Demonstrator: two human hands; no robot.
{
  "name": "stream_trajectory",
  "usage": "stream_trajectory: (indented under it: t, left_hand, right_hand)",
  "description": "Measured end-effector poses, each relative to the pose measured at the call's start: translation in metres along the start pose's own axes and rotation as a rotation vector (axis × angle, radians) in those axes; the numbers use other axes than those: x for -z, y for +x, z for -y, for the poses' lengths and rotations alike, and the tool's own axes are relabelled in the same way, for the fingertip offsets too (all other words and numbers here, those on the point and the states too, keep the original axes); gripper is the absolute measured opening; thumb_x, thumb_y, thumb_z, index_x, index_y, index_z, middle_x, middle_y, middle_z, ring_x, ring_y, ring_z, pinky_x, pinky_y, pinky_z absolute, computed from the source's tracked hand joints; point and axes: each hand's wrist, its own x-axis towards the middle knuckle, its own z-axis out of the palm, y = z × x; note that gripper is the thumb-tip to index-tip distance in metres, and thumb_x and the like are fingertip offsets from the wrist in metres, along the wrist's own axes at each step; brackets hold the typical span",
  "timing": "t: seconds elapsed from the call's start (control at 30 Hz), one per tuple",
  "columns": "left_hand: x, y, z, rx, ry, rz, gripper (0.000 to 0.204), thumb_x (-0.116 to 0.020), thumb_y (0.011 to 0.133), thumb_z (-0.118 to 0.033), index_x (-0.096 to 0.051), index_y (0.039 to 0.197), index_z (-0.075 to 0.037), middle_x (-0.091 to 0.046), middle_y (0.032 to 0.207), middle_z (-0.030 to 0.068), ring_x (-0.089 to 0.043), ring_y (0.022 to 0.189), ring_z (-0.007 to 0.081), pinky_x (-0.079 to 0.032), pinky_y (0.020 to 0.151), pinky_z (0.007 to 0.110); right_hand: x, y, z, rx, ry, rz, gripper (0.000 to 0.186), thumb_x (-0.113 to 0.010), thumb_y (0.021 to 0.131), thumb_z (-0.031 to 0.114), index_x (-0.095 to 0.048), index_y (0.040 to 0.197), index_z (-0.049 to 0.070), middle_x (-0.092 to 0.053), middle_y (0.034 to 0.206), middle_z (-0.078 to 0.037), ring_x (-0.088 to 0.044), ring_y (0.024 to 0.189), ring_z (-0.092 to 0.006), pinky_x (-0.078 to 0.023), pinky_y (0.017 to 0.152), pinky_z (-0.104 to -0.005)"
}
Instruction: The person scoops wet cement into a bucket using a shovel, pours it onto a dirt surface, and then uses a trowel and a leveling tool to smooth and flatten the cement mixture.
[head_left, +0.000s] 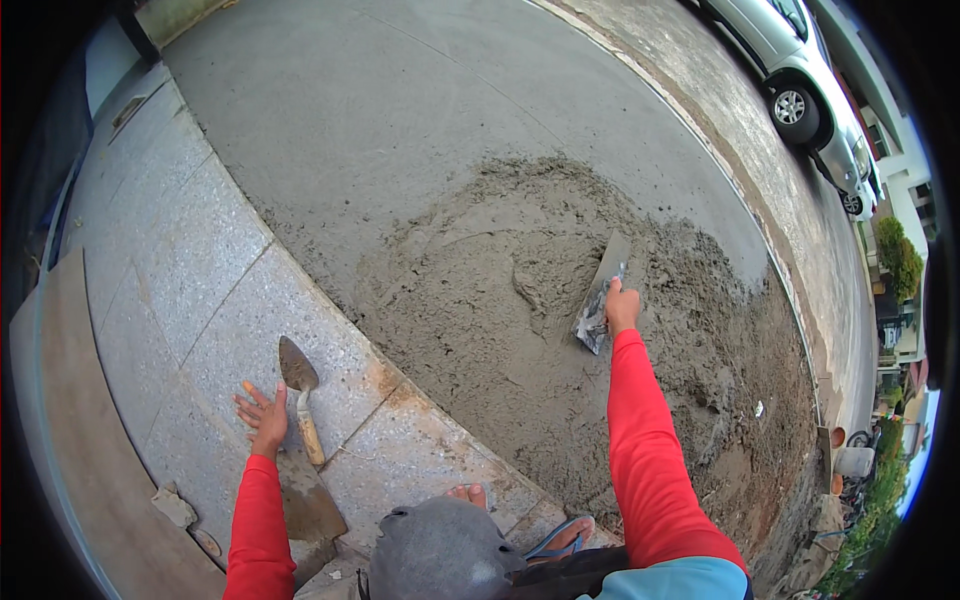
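In my right hand (622, 306) is a rectangular plastering trowel (606, 270), gripped by its handle, its metal blade resting on the wet cement (470, 310). The cement is rough and lumpy around the blade. My left hand (264, 415) is over the speckled tile floor with its fingers spread, holding nothing. Right beside it a pointed trowel (298, 368) lies on the tiles, its blade coated in cement and its wooden handle toward me. Whether the left palm touches the tiles cannot be made out.
Smooth grey cement (340, 110) spreads beyond the rough patch. The tiled ledge (220, 270) borders it on the left. A brown board (80, 400) and a broken chunk (174, 507) lie at far left. My sandalled foot (568, 538) is at the bottom. A car (800, 90) stands at upper right.
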Motion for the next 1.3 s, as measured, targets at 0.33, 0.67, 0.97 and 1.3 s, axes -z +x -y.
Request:
stream_trajectory:
  t: [0.33, 0.67, 0.97, 1.3]
  left_hand:
    - [0.005, 0.001, 0.013, 0.021, 0.014, -0.019, 0.101, -0.029, 0.080, -0.080, 0.013, 0.148, -0.019, 0.029, 0.150, 0.0138, 0.023, 0.138, 0.0390, 0.002, 0.102, 0.070]
    - [-0.003, 0.009, 0.008, -0.033, -0.009, -0.066, 0.098, -0.030, 0.081, -0.079, 0.013, 0.148, -0.022, 0.027, 0.151, 0.0128, 0.022, 0.139, 0.0377, 0.000, 0.102, 0.070]
    - [-0.005, 0.027, 0.031, -0.011, 0.024, -0.091, 0.097, -0.029, 0.081, -0.080, 0.012, 0.148, -0.023, 0.026, 0.152, 0.0121, 0.021, 0.140, 0.0377, -0.002, 0.102, 0.071]
    - [-0.002, 0.011, 0.012, -0.019, -0.016, -0.043, 0.100, -0.032, 0.082, -0.077, 0.012, 0.148, -0.017, 0.026, 0.152, 0.0129, 0.022, 0.139, 0.0380, 0.000, 0.103, 0.070]
  right_hand:
    - [-0.093, -0.125, 0.113, 0.794, -0.267, 0.600, 0.052, -0.060, 0.083, 0.041, -0.062, 0.085, -0.011, -0.061, 0.084, -0.033, -0.061, 0.085, -0.0475, -0.049, 0.078, -0.0491]
    - [-0.044, -0.089, 0.083, 0.924, -0.590, 0.297, 0.034, -0.059, 0.084, 0.035, -0.053, 0.083, 0.002, -0.065, 0.078, -0.022, -0.065, 0.073, -0.0387, -0.052, 0.065, -0.0486]
    - [0.050, 0.043, -0.040, 0.123, -0.603, -0.093, 0.043, -0.062, 0.081, 0.038, -0.063, 0.096, -0.001, -0.066, 0.094, -0.025, -0.063, 0.093, -0.0414, -0.050, 0.081, -0.0493]
    - [-0.006, 0.097, -0.019, -0.207, 0.390, 0.093, 0.032, -0.055, 0.090, 0.025, -0.050, 0.072, -0.001, -0.045, 0.052, -0.007, -0.045, 0.038, -0.0196, -0.038, 0.034, -0.0368]
